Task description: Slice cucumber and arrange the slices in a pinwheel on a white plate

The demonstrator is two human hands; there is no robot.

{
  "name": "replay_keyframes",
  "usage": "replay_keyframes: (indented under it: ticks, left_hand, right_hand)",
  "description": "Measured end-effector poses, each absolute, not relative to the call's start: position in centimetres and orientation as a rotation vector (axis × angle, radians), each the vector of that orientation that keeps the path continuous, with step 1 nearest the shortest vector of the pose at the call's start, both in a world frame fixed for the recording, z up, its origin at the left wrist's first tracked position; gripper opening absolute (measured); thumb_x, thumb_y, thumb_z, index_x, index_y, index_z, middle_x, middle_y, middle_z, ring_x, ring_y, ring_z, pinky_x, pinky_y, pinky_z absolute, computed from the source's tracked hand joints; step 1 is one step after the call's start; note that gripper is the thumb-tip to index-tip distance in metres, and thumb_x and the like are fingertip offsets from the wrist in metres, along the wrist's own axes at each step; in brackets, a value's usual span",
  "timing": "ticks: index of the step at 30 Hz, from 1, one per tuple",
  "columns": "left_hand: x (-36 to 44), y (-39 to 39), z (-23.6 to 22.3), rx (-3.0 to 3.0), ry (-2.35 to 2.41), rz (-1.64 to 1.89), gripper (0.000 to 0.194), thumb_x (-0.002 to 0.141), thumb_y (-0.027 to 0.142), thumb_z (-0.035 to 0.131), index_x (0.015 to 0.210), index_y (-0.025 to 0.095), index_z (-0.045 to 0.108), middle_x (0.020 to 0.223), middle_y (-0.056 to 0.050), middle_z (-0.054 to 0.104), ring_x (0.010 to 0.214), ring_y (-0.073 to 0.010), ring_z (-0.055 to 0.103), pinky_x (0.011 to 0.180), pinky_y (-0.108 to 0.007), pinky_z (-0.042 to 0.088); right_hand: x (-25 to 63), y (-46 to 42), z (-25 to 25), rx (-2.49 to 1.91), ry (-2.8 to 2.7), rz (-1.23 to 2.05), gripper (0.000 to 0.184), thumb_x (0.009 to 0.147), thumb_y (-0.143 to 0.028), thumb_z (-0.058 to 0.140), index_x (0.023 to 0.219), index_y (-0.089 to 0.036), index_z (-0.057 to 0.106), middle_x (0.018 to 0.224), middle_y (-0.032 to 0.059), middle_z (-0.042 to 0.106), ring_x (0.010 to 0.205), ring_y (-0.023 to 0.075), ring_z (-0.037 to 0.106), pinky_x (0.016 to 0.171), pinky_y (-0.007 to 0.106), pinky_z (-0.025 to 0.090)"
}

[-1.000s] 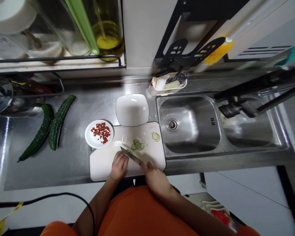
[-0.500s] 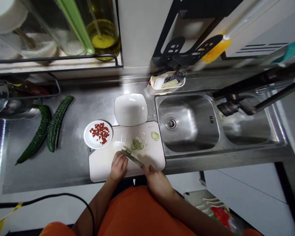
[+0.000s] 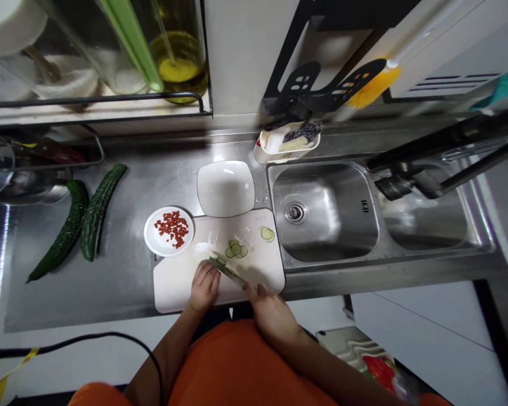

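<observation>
My right hand (image 3: 271, 310) grips the handle of a knife (image 3: 227, 271) whose blade lies slanted across a white cutting board (image 3: 173, 282). Just left of the blade my left hand (image 3: 204, 287) has its fingers curled down on the board over a piece of cucumber that is almost hidden. A small heap of green cucumber slices (image 3: 236, 249) lies just beyond the blade. One more slice (image 3: 267, 233) rests near the board's far right corner.
A round white plate of chopped red pieces (image 3: 169, 230) and a square white bowl (image 3: 226, 188) sit by the board. Two whole cucumbers (image 3: 78, 220) lie at left on the steel counter. A sink (image 3: 325, 211) opens right of the board.
A fresh slice lies by the knife tip, which has edged slightly left. Both hands stay in nearly the same place.
</observation>
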State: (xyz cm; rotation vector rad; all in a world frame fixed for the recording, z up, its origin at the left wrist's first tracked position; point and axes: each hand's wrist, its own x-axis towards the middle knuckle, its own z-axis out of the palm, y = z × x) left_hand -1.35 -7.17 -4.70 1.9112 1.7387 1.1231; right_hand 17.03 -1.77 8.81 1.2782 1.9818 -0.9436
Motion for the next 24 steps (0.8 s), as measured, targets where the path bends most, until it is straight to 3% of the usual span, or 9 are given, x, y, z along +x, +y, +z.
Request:
replay_keyframes:
  ticks: [24]
  left_hand:
    - [-1.38,-7.10,-4.67,1.923,1.743,1.112,0.014,0.085,0.011,0.053,0.095,0.016,0.062,0.089,-0.008,0.065,0.091,-0.0195,0.062,0.084,-0.042,0.053]
  right_hand:
    - [16.67,-1.41,8.93,1.262,1.980,-0.910,0.048,0.085,-0.003,0.027,0.123,-0.020,0.052,0.099,0.0116,0.063,0.077,0.0212,0.066,0.061,0.027,0.044]
